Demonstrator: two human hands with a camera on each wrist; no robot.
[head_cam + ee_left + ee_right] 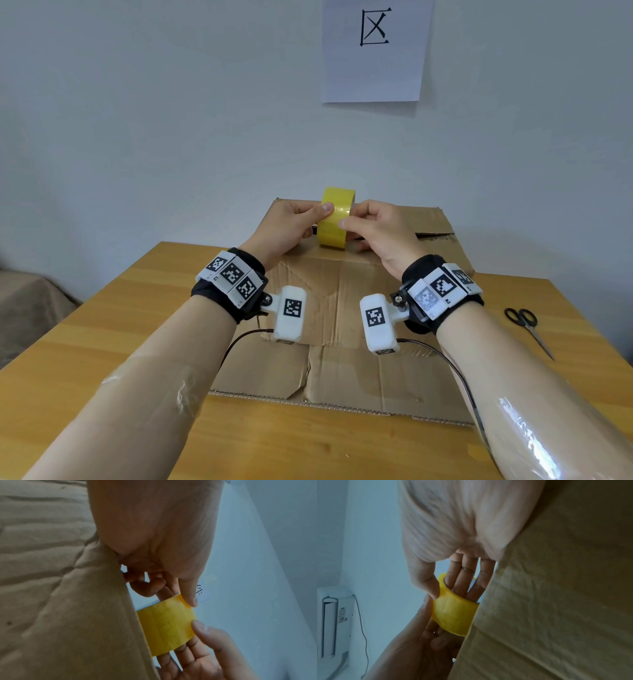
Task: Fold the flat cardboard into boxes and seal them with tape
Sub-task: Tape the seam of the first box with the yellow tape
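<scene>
Now both your hands — left [291,226], right [380,233] — pinch the tape [334,219] at centre frame; the box [342,308] stands folded, still unsealed.

Centre of the head view: a cardboard box [342,291] stands on the table [102,342], its near flap lying flat toward the lower edge of the frame. Above the box top, centre frame, a roll of tape [335,219] sits upright between the left hand [287,226] on its left and the right hand [383,233] on its right. Scissors [527,329] lie on the table at right. A paper sheet [375,51] hangs on the wall, top centre.
</scene>
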